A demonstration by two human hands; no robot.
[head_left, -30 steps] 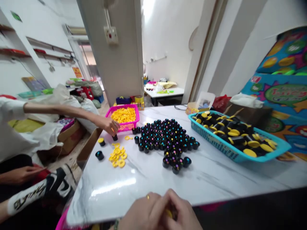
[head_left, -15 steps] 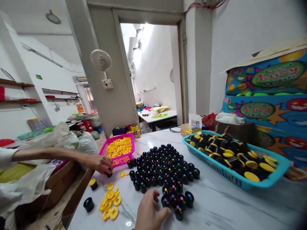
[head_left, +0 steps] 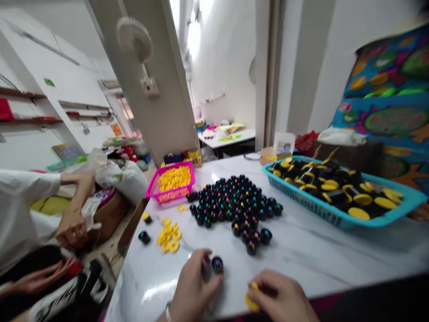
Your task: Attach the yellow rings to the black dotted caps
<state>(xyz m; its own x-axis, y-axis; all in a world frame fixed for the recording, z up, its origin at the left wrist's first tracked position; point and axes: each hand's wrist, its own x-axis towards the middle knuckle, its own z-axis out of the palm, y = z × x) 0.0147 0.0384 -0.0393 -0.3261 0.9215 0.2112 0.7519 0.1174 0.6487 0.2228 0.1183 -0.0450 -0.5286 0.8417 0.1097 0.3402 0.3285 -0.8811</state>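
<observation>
Black cup (head_left: pixel 217 264) sits between hands (head_left: pixel 283 295), nearer the left hand (head_left: pixel 196 284).

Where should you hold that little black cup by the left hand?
I'd pinch the black cup by its round side, below the rim, coming from the left, where the left hand is. Its open top faces up with coloured spots inside, so fingers should probably stay out.

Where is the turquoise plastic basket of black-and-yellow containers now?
In the head view, the turquoise basket stands on the right side of the white marbled table, right of the clustered black round cups.
</observation>
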